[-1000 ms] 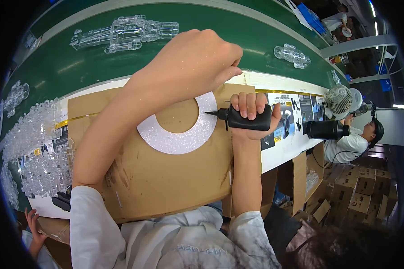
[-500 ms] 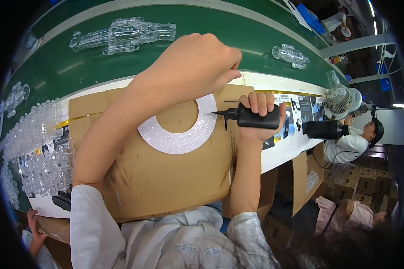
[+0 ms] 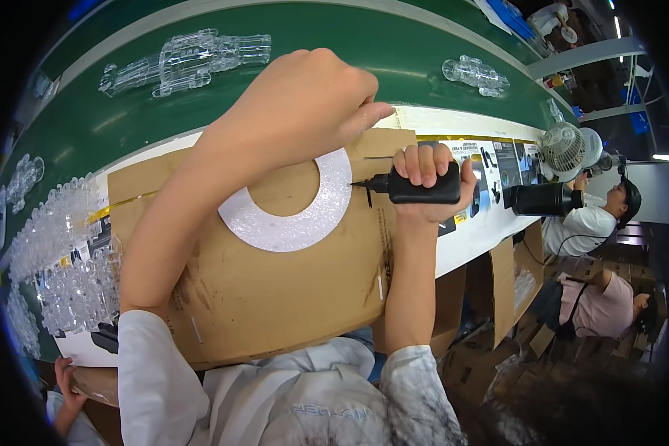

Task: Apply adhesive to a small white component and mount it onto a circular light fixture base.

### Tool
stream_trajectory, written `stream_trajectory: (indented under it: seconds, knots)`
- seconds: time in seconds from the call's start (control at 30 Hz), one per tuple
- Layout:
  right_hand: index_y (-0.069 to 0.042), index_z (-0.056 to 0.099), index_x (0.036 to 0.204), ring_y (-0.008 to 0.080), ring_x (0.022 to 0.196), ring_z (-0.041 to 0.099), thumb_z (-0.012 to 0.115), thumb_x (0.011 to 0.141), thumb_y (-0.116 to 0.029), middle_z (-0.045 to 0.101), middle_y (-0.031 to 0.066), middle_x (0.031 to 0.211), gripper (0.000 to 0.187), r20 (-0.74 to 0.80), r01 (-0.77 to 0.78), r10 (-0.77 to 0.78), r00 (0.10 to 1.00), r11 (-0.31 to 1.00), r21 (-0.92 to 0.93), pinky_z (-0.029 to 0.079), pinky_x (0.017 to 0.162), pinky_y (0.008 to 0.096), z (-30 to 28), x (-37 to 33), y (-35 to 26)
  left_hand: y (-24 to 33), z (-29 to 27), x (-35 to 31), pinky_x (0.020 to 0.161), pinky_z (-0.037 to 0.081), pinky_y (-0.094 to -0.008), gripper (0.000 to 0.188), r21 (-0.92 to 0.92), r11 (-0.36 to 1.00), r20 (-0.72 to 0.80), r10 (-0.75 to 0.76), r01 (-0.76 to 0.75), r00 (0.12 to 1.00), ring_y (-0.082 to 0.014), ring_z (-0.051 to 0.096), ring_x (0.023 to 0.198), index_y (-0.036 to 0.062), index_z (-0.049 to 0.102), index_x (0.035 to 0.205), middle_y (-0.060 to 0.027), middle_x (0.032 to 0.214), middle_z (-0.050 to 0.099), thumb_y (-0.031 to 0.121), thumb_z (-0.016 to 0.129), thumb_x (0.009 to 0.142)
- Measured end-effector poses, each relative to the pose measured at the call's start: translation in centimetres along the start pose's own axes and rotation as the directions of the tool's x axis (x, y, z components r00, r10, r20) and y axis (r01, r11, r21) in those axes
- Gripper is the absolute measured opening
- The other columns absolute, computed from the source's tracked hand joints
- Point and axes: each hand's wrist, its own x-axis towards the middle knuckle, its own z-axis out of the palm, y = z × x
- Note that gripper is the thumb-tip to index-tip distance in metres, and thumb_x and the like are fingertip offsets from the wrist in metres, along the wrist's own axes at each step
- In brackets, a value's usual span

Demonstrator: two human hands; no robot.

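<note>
A white, glittery ring (image 3: 279, 233) with a round hole lies on a brown cardboard sheet (image 3: 290, 312). My left forearm crosses over it and hides its upper left part. My left hand (image 3: 305, 97) is curled closed beyond the ring, back of the hand up. Its fingertips are hidden, so what it holds, if anything, does not show. In my right hand (image 3: 435, 178) is a black squeeze bottle (image 3: 424, 192), held sideways. Its thin nozzle points left, and the tip appears at the ring's right edge; whether it touches cannot be told.
Clear plastic parts (image 3: 212, 63) lie on the green surface (image 3: 126, 123) beyond, with many more stacked at left (image 3: 74, 290). At right stand a black bottle (image 3: 546, 199), a fan (image 3: 563, 149) and an open carton (image 3: 504, 290). Other people work at right; another person's hand (image 3: 68, 383) shows lower left.
The whole view has shifted slightly. My hands keep nearly the same pose, the bottle's nozzle still by the ring's right edge. At right, a person in pink shows more fully.
</note>
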Motion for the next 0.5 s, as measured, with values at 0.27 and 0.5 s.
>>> stream_trajectory:
  seconds: [0.27, 0.5]
  knots:
    - [-0.013, 0.046, 0.070, 0.0147, 0.059, 0.039, 0.040, 0.097, -0.048, 0.044, -0.0005, 0.057, 0.044, -0.002, 0.000, 0.000, 1.000, 1.000, -0.020, 0.033, 0.060, 0.0307, -0.17, 0.06, 0.17, 0.28, -0.25, 0.05, 0.059, 0.052, -0.0426, 0.042, 0.000, 1.000, -0.007, -0.020, 0.020, 1.000, -0.0363, 0.061, 0.056, -0.0002, 0.065, 0.065, -0.0176, 0.055, 0.058, 0.032, 0.066, 0.093]
    - [-0.013, 0.046, 0.072, 0.0148, 0.059, 0.039, 0.041, 0.097, -0.045, 0.045, -0.0004, 0.058, 0.041, 0.031, 0.004, -0.003, 1.000, 0.999, -0.035, 0.034, 0.061, 0.0315, -0.41, 0.09, 0.06, 0.08, -0.06, -0.04, 0.053, 0.044, -0.0407, 0.035, -0.022, 1.000, -0.066, 0.005, -0.006, 0.998, -0.0328, 0.056, 0.053, 0.0024, 0.058, 0.066, -0.0142, 0.056, 0.056, 0.026, 0.071, 0.090]
